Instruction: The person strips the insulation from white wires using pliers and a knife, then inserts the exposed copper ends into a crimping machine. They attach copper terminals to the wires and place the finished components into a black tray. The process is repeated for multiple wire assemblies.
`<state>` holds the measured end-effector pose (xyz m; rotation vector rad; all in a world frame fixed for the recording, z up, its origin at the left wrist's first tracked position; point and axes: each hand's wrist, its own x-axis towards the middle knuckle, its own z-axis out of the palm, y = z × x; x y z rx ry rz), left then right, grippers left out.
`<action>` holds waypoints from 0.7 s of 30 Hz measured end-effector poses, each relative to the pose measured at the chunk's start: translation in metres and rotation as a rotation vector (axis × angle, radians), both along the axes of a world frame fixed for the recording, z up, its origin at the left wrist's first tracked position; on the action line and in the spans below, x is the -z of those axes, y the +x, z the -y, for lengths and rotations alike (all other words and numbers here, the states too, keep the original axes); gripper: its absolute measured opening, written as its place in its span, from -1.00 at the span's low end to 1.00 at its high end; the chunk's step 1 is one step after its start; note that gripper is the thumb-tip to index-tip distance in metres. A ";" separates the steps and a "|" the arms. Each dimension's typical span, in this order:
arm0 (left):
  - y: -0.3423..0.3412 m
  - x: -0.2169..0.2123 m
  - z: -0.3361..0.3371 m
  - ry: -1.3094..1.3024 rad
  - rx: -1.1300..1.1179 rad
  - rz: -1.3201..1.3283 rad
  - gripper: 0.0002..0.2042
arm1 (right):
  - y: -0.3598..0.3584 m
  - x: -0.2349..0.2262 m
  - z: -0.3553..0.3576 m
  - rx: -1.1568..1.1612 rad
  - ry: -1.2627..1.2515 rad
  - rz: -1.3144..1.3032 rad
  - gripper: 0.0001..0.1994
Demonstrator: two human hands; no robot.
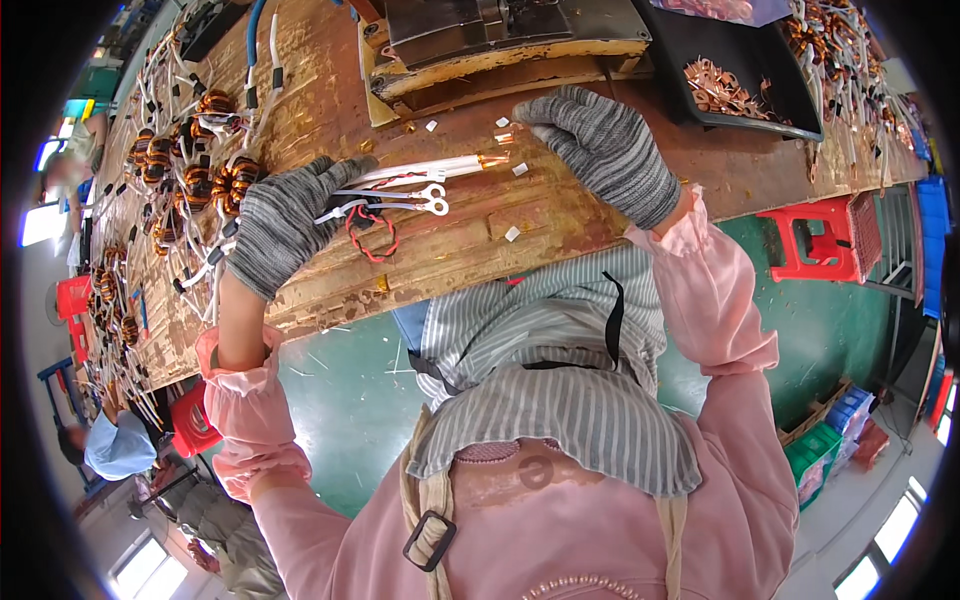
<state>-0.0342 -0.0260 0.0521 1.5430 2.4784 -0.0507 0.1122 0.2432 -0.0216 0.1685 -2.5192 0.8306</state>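
While both hands wear grey knitted gloves, the left hand point(285, 220) grips a coil part point(372, 222), fingers closed around its dark body at the near edge of the worn wooden bench point(560, 215). White sleeved leads point(425, 170) run rightward from it, one ending in a copper tip point(493, 160); two silver ring lugs point(433, 199) and a red twisted wire point(375, 243) hang just below. Right hand point(605, 145): lies on the bench beyond the copper tip, fingers curled downward; whether they pinch anything cannot be told. Small white scraps point(512, 233) lie scattered between the hands. Copper-wound coils point(190, 175) with white leads, heaped at the left. Black tray point(790, 95) of copper lugs, far right. Red stool point(815, 245), below the bench.
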 end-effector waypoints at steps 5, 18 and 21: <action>0.002 -0.004 -0.003 -0.024 -0.024 0.011 -0.55 | 0.001 0.006 -0.003 -0.059 0.072 -0.094 -0.75; -0.004 0.005 0.001 0.009 -0.007 -0.010 -0.56 | 0.007 0.012 0.003 -0.121 0.137 -0.163 -0.74; -0.003 0.002 -0.001 0.006 0.001 -0.014 -0.56 | 0.005 0.017 -0.002 -0.204 0.050 -0.125 -0.73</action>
